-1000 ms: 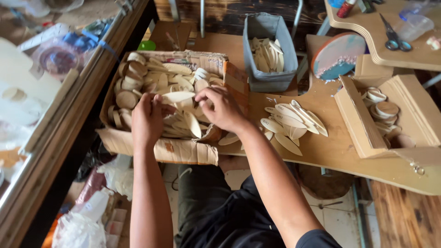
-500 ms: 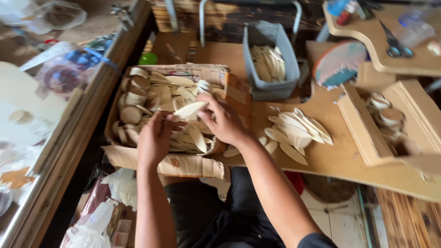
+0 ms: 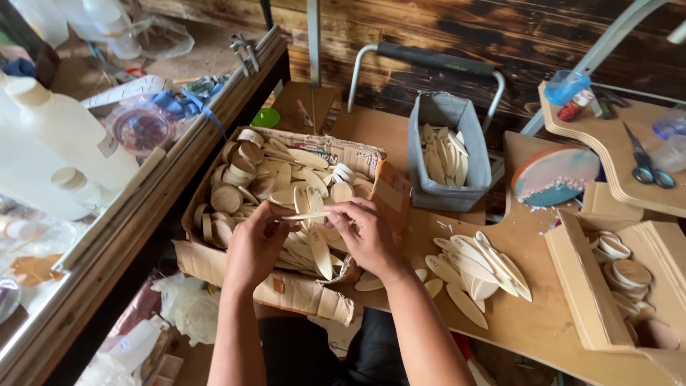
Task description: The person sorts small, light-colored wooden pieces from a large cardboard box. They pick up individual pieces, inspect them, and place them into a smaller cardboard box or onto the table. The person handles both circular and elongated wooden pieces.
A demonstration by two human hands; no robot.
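Head view, both hands [image 3: 314, 239] pinching flat wooden leaf [image 3: 304, 215]

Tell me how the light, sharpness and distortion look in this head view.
Head view: soft daylight, no hard shadows; bright washed-out glare on the white bottles at left; both hands and the cardboard box of wooden pieces are sharp; wide-angle bending shows at the edges.

A brown cardboard box [image 3: 371, 193] with torn flaps stands at the centre, printed in red and dark colours on its far flap. At the far left stand white plastic bottles [image 3: 50, 129] with cream caps.
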